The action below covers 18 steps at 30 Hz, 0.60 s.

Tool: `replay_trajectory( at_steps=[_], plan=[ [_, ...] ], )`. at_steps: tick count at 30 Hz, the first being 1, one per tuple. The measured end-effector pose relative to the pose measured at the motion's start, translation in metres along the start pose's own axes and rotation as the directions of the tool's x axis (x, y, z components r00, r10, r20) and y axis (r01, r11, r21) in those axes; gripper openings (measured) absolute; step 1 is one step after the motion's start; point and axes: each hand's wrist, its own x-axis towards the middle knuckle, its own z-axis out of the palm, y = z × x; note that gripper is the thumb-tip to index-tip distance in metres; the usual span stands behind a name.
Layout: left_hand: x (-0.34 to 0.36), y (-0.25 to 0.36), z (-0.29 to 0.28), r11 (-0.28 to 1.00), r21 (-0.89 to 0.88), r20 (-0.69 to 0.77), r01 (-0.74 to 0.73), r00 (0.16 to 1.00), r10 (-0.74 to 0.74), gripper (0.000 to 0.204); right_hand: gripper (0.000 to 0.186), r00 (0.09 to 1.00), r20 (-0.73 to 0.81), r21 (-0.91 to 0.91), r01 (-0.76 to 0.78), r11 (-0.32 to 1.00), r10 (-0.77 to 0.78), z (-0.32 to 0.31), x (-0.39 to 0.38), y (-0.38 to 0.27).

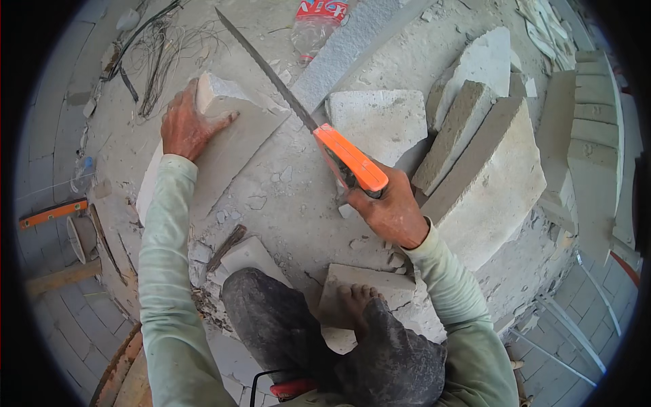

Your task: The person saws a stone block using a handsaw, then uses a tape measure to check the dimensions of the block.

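My right hand [390, 210] is closed around the orange and black handle of a hand saw [352, 161]. The saw is raised over the work area, its long blade slanting away to the far left, apart from the block. On the left lies a pale lightweight concrete block [234, 149]. My left hand [190, 125] grips its far left part, thumb stretched over the top and fingers partly hidden at the side. A smaller chunk with a rough, cut-looking corner [220, 88] shows beside the thumb; whether it is joined to the block is unclear.
More pale blocks [495, 183] lean on the right, with a flat one [380, 125] ahead. A long grey block [352, 47] and plastic bottle [315, 30] lie farther off. Tangled wire [159, 57] is at the far left, an orange level [54, 212] at the left. My bare foot [359, 302] rests near block pieces.
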Motion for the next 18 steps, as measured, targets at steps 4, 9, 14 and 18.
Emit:
replay_trajectory(
  at_steps=[4,9,14,18],
  plan=[
    [-0.008,0.009,0.001,0.999,0.053,-0.011,-0.001,1.000,0.001,0.098,0.040,0.999,0.037,0.040,-0.003,0.999,0.002,0.007,-0.002,0.009],
    [-0.016,0.011,-0.009,0.998,0.060,-0.034,-0.005,0.999,0.007,0.097,0.032,0.992,0.028,0.090,0.119,0.989,-0.122,-0.002,-0.011,0.009],
    [-0.015,0.007,-0.002,0.994,0.111,-0.011,0.007,1.000,-0.006,0.100,0.055,0.959,0.279,-0.071,-0.039,0.997,0.057,-0.009,0.047,-0.008],
    [-0.018,0.010,0.004,0.997,0.077,-0.004,-0.008,1.000,0.008,0.099,0.055,0.990,0.129,-0.035,0.068,0.997,-0.063,0.009,-0.002,-0.004]
  ],
)
